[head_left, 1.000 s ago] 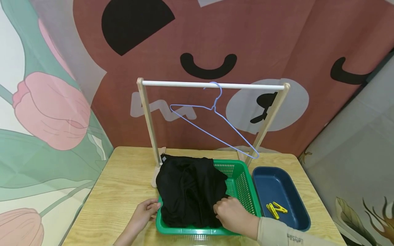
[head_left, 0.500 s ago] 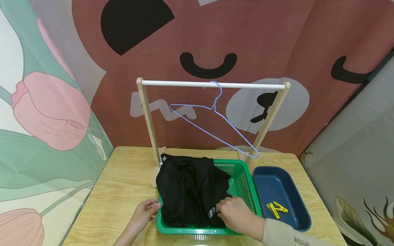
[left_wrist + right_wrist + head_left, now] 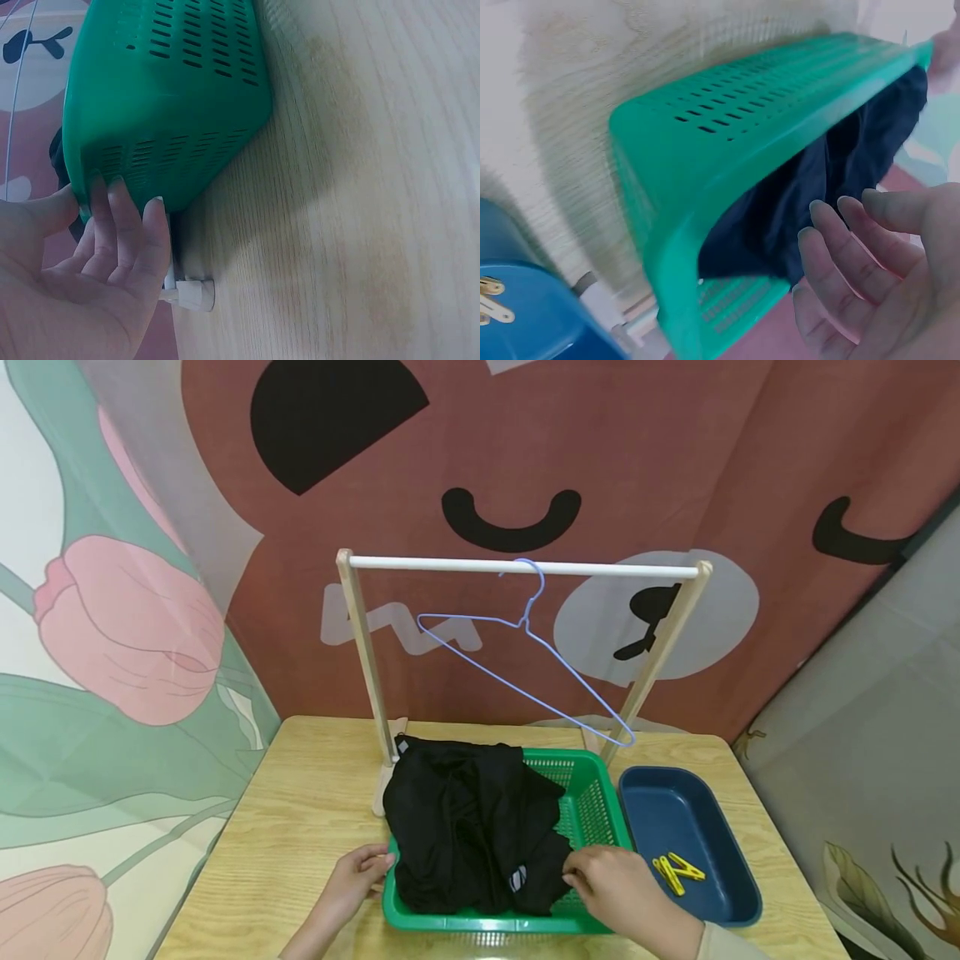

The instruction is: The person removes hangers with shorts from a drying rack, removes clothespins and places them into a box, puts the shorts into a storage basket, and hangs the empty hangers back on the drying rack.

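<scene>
A black garment (image 3: 465,827) lies heaped in a green plastic basket (image 3: 592,802), covering its left and middle parts. A small grey-white mark shows on the garment's front right. My left hand (image 3: 358,875) holds the basket's left rim, thumb at the edge and fingers against the outer wall in the left wrist view. Over the basket's right front is my right hand (image 3: 618,889), beside the garment's edge. In the right wrist view that hand (image 3: 877,277) has loosely bent fingers with nothing between them.
Behind the basket stands a wooden rack with a white bar (image 3: 435,564). A blue wire hanger (image 3: 525,625) hangs from it. To the right, a dark blue tray (image 3: 675,802) holds yellow clothespins (image 3: 670,875). All stand on a wooden table (image 3: 300,810).
My right hand has drawn the garment's edge to the right, uncovering the grey-white mark, then let go and moved slightly further right. My left hand stays at the rim.
</scene>
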Demonstrator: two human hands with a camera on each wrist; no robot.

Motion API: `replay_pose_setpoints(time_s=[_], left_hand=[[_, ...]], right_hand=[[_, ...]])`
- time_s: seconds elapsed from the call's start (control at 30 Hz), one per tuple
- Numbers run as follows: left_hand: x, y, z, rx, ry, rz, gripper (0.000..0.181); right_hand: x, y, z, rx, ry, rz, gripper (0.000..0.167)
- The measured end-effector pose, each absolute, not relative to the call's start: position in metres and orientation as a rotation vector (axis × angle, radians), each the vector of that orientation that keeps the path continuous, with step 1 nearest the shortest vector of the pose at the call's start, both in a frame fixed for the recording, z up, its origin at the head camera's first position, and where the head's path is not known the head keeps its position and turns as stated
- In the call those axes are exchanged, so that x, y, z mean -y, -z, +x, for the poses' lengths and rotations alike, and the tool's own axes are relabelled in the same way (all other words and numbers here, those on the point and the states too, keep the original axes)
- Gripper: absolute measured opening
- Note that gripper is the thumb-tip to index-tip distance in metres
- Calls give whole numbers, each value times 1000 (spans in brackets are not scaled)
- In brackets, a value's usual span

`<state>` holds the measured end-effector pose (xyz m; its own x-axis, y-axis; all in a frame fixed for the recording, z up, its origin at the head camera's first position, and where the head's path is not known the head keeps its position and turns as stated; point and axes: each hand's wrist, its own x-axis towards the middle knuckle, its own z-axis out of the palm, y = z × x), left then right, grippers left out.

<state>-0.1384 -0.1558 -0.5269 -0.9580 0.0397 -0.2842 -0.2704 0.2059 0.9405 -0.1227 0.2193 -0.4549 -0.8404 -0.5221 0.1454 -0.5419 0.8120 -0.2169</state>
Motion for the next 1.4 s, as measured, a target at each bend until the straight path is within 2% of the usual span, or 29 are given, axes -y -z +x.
replay_pose_setpoints(time_s=[0.57,1.4], left_hand=[[156,528,-138,-2250,-1817,-200,44],[155,528,-139,-2252,-1807,-226,45]], right_hand=[[-258,437,-108,3083,-559,154,10],[-293,457,-102,3226,-747,-187,13]])
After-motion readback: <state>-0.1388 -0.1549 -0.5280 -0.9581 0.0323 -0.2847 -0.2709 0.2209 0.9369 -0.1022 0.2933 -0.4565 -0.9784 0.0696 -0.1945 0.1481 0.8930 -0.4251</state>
